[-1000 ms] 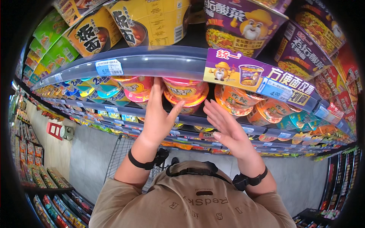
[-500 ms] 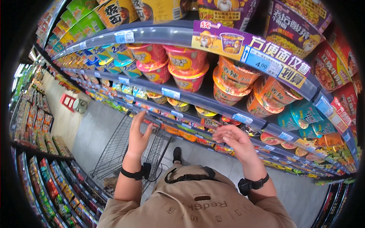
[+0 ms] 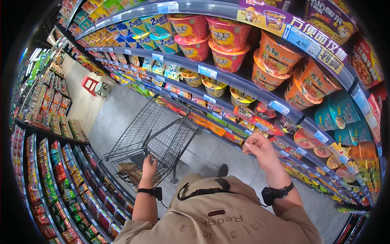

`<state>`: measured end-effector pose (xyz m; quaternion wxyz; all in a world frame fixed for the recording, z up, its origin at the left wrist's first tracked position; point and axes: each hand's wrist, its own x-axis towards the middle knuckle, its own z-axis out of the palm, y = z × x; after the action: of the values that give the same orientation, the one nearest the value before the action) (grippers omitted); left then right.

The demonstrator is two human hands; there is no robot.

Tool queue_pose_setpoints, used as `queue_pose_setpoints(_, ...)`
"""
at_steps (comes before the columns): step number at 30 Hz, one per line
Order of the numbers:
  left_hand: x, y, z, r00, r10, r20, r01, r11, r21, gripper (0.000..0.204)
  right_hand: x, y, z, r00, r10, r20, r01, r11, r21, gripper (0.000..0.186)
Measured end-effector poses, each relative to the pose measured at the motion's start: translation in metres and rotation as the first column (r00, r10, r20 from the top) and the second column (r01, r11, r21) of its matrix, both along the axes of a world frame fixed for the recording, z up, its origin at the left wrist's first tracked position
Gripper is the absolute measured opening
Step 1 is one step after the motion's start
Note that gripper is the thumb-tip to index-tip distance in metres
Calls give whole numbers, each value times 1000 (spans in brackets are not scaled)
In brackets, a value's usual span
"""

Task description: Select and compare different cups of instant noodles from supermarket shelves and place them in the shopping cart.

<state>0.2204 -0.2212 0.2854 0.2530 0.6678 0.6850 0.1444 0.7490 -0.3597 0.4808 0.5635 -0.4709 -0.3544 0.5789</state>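
Note:
My left hand (image 3: 149, 167) rests on the handle end of a black wire shopping cart (image 3: 152, 134) that stands in the aisle in front of me. My right hand (image 3: 260, 149) hangs in mid-air with loosely curled fingers, holding nothing that I can see, level with a low shelf of packets. Red and orange instant noodle bowls (image 3: 221, 38) fill the upper shelf above and to the right. Both wrists wear black bands.
Shelves of noodle cups and packets (image 3: 308, 81) run along the right side of the aisle. A second shelf row of snack packets (image 3: 53, 171) lines the left. A red stool (image 3: 90, 84) stands far down the grey tiled aisle.
Both hands have come down from the upper shelf of noodle bowls. The left hand has dropped to the cart handle, and the right hand has lowered to waist level.

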Motion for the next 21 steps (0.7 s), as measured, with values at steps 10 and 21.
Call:
queue_pose_setpoints(10, -85, -45, -65, 990, 107, 87, -77, 951, -298, 53, -65, -59, 10, 993, -121, 17, 121, 992, -28, 4)
queue_pose_setpoints(21, -123, -74, -119, 974, -143, 177, 205, 891, -405, 62, -165, -170, 10, 963, -269, 13, 269, 954, -136, 6)
